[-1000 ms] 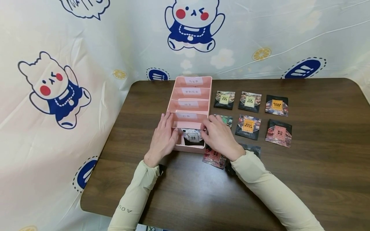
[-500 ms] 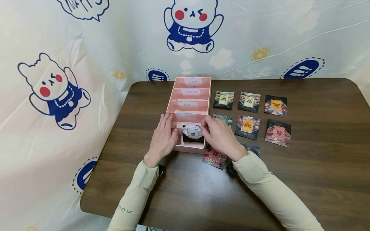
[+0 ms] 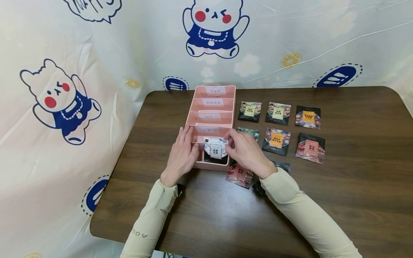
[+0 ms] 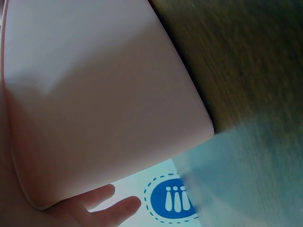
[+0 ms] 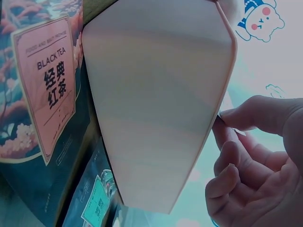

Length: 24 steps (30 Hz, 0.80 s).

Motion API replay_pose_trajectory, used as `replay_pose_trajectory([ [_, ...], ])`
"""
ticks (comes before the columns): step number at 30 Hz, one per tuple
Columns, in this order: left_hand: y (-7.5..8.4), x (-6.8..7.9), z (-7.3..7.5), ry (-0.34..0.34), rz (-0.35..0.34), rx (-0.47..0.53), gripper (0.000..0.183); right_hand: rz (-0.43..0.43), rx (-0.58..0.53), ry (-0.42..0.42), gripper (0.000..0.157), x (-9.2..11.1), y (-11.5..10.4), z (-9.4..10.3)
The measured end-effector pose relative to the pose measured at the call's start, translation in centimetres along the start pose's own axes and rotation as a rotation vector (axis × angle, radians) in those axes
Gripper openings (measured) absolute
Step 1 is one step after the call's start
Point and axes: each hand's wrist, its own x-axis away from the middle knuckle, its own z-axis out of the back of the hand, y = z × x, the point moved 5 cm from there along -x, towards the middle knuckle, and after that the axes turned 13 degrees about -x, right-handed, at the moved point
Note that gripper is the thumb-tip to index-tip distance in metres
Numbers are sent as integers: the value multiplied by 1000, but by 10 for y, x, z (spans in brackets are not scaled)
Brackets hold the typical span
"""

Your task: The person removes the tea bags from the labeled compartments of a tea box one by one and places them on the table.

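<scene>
A pink compartment box [image 3: 211, 166] stands on the table. My left hand [image 3: 181, 156] rests over its left rim, fingers fairly straight and thumb by the nearest compartment. In the left wrist view, two fingertips [image 4: 124, 211] show past the box's corner. My right hand [image 3: 244, 150] pinches the right edge of a black-and-white tea sachet [image 3: 215, 150] between thumb and forefinger. The sachet leans in the nearest compartment, its printed front facing up. In the right wrist view, the sachet is mostly hidden behind the box wall [image 5: 151, 104], with the thumb [image 5: 255, 112] at the rim.
Right of the box lie several tea sachets, including a green-labelled one [image 3: 250, 111], an orange-labelled one [image 3: 276, 142] and a pink-labelled one [image 3: 310, 148]. A black tea sachet [image 3: 239, 175] lies close to the box's near right corner. A printed curtain [image 3: 258, 43] hangs behind the table [image 3: 355, 186].
The right hand has lifted the white-topped sachet and tipped it, so its front now shows more fully. The left hand stays at the box's left rim.
</scene>
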Motion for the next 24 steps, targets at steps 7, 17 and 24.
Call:
replay_pose_trajectory([
  [7, 0, 0, 0, 4, -1, -2, 60, 25, 4, -1, 16, -1, 0, 1],
  [17, 1, 0, 1, 0, -4, -11, 61, 20, 16, 33, 12, 2, -2, 8],
  [24, 1, 0, 1, -7, -1, -6, 60, 25, -9, 76, 18, 4, -3, 16],
])
